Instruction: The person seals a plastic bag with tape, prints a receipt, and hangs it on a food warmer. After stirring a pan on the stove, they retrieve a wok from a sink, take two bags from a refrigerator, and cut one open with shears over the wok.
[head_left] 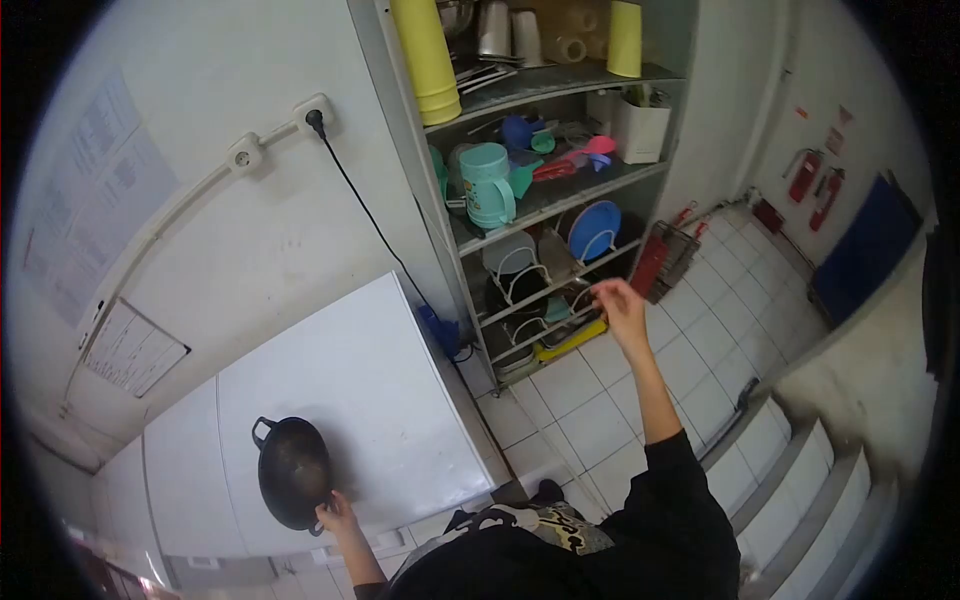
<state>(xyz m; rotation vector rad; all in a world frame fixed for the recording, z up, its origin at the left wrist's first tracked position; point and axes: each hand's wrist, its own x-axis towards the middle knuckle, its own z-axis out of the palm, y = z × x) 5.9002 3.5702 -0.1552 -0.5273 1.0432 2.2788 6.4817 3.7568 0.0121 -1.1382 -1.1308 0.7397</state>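
A black two-handled wok (293, 474) rests on the white tabletop (390, 400) in the head view. At its lower right rim, my left hand (338, 514) is closed around one of the wok's handles. The other handle sticks out at the upper left. My right hand (620, 300) is raised in front of the lower shelves of the rack, fingers bent and apart, with nothing visible in it. Behind that hand are a white wire dish holder and a blue plate (595, 228).
The metal shelf rack (560, 212) holds a turquoise jug (486, 185), yellow containers and utensils. A black cable (365, 208) runs down the wall from a socket. Tiled steps (790, 475) lie at the lower right, fire extinguishers (804, 176) at the far wall.
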